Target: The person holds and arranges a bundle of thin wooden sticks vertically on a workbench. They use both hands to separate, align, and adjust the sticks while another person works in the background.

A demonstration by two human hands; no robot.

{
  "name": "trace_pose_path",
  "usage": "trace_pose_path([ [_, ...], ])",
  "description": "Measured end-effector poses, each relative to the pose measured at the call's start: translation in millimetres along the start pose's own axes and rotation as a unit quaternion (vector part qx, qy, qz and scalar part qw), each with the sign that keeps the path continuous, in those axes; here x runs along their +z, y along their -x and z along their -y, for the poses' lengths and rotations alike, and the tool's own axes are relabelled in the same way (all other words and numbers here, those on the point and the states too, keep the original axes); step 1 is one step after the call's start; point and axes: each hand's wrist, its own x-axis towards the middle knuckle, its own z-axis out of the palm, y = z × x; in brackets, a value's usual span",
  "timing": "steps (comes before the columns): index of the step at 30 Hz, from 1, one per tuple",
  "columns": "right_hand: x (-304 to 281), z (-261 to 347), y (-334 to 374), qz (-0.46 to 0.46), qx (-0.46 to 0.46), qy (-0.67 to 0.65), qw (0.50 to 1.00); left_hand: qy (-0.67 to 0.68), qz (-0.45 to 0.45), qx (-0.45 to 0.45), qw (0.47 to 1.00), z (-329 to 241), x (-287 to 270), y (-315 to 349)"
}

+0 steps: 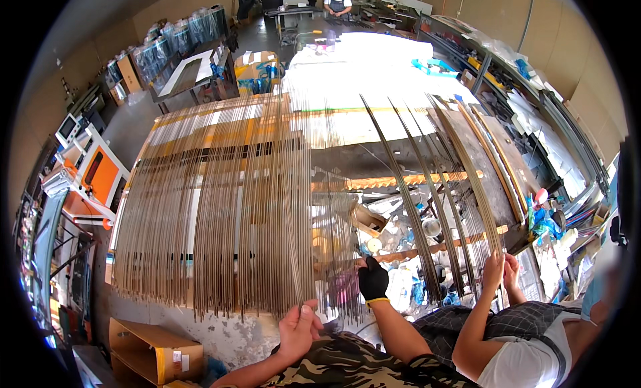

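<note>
Many long, thin brownish rods lie side by side over a frame-like table, their near ends hanging past its edge. My left hand is bare and pinches the near ends of a few of these rods. In a black glove with a yellow cuff, my right hand is beside a sparser group of thin, see-through-looking strips. Its fingers look curled in, and what they hold, if anything, cannot be made out. Darker rod bundles lie farther right.
At my right, a co-worker's hands hold the ends of another rod bundle. Scraps and containers show through the table's open frame. A cardboard box stands on the floor at near left. An orange-and-white machine is farther left.
</note>
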Motion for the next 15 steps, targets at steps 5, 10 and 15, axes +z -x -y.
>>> trace_pose_path([
  [5,-19.0,-3.1,33.9,0.047,0.037,0.021,0.998,-0.007,0.007,0.01,1.0,-0.2,0.8,-0.2],
  [10,-24.9,-12.5,62.8,0.042,0.032,0.013,0.999,-0.006,0.014,0.006,1.0,-1.4,0.2,-1.0],
  [15,-17.1,-17.1,55.2,-0.008,-0.031,0.008,0.999,-0.011,0.013,0.006,1.0,-2.0,-0.4,-0.1],
])
